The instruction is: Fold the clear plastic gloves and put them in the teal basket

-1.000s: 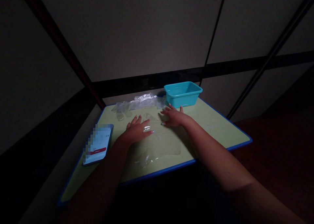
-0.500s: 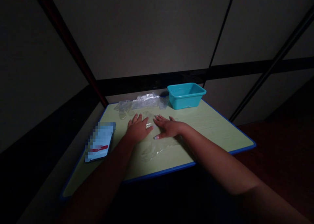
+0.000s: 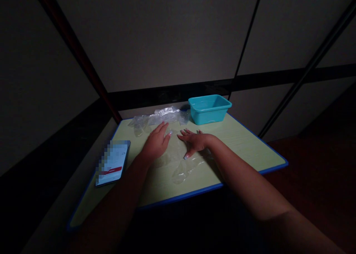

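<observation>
A thin, clear piece of plastic film (image 3: 180, 172), shaped somewhat like a disposable glove, lies flat on the light green table (image 3: 158, 187). My right hand (image 3: 197, 140) rests on it, palm down with fingers spread. Its edges under that hand are hard to make out. To the left, my left hand (image 3: 156, 142) is open, thumb apart and fingers stretched forward, holding nothing. Whether its fingertips touch the film I cannot tell. Beyond both hands, a crumpled heap of clear plastic (image 3: 167, 114) lies along the table's far edge.
A turquoise plastic basin (image 3: 210, 116) stands at the far right of the table. At the left edge lies a phone (image 3: 115, 163) with its screen lit. Behind the table rises a panelled wall (image 3: 167, 42). Blue edging (image 3: 189, 196) borders the tabletop.
My left hand has turned onto its side and moved slightly forward, its fingers drawn closer together. My right hand has shifted a little right, and the film's near part has moved right with it.
</observation>
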A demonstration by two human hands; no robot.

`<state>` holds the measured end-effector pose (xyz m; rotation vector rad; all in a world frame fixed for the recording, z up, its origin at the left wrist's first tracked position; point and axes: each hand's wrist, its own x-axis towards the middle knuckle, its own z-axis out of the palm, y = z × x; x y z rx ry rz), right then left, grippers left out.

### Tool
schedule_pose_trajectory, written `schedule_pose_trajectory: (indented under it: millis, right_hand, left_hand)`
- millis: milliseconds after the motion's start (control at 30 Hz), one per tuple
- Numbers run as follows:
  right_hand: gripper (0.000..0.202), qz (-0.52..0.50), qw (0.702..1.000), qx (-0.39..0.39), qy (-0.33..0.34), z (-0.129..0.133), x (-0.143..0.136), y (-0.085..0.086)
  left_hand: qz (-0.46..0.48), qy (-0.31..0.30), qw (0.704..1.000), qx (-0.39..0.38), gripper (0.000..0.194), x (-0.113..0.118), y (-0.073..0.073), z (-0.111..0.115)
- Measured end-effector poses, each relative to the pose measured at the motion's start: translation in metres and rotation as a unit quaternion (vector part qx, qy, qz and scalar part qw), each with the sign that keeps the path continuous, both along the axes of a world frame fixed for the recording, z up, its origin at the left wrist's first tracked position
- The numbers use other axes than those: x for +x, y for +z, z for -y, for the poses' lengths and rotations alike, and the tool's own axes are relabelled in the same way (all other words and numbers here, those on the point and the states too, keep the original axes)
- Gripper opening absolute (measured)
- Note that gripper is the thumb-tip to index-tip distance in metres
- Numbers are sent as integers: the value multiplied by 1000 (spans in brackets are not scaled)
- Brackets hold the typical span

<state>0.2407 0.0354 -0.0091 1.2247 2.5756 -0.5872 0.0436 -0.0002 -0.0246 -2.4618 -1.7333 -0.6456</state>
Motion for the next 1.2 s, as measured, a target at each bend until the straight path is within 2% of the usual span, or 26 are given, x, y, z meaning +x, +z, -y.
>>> schedule_pose_trajectory:
  millis: [67,100,200,367,433,533,667,867,1000,1100,1200]
  right_hand:
    - [111,-3,1000,-2,2,0,0,0]
    - [110,-2,1000,-2,5,0,-1,0]
    - [104,15,1000,8,13,-1,-2,-2]
    - [94,38,999,14,11,-1,-1,-2]
    - [91,38,999,9,13,-1,0,-2]
    - [92,34,999,7,11,-2,-1,-1]
    - [93,31,999,4,9,0,-3,0]
    - [100,27,1000,-6,8,1,-3,4]
    - [104,13,1000,-13,5,1,-2,4]
    - [105,0,1000,-16,0,1,-2,3]
    - [107,-3,1000,-15,-2,2,-2,3]
  left_hand:
    - [-4,-126,991,-37,50,10,-3,5]
    - [-14,-163,985,-57,51,15,-5,8]
    - [-17,-211,975,-70,55,30,-7,20]
    - [65,-318,944,-51,60,45,-3,37]
    - [86,-330,937,-76,63,48,-5,39]
    - [91,-289,945,-123,64,48,-11,38]
    - [62,-205,962,-169,67,45,-18,31]
    - [-30,-112,976,-187,71,41,-19,26]
    - [-88,-13,976,-199,69,40,-20,27]
    - [-109,80,973,-185,70,39,-20,27]
    - [-122,155,973,-117,74,36,-18,27]
